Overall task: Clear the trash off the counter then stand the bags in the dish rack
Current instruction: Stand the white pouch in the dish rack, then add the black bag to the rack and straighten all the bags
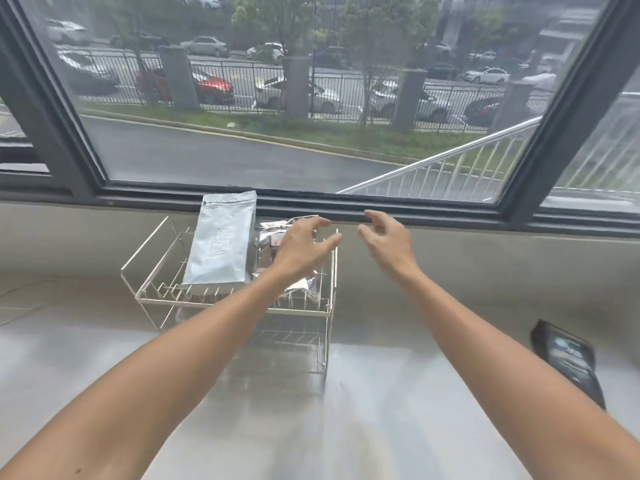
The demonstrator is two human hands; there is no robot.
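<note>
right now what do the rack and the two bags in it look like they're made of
Dish rack: thin metal wire, shiny silver finish, likely steel. Pale blue-grey bag: smooth matte laminated foil or plastic, judging by its flat sheen. Silver bag: crinkled metallic foil with mirror glints.

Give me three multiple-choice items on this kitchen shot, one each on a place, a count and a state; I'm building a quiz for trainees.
1. Where does the pale blue bag stand?
A. in the dish rack, left part
B. flat on the counter
C. on the window sill

2. How many bags are in the rack?
A. one
B. two
C. four

3. How are the hands?
A. both clenched on a bag
C. both open, holding nothing
B. one holds the dark device

Key: 1 A, the bag is upright among the rack's wires. 2 B, the blue one and a crinkled silver bag beside it. 3 C, the left hand and right hand have spread fingers; the dark device lies apart on the counter.
</note>
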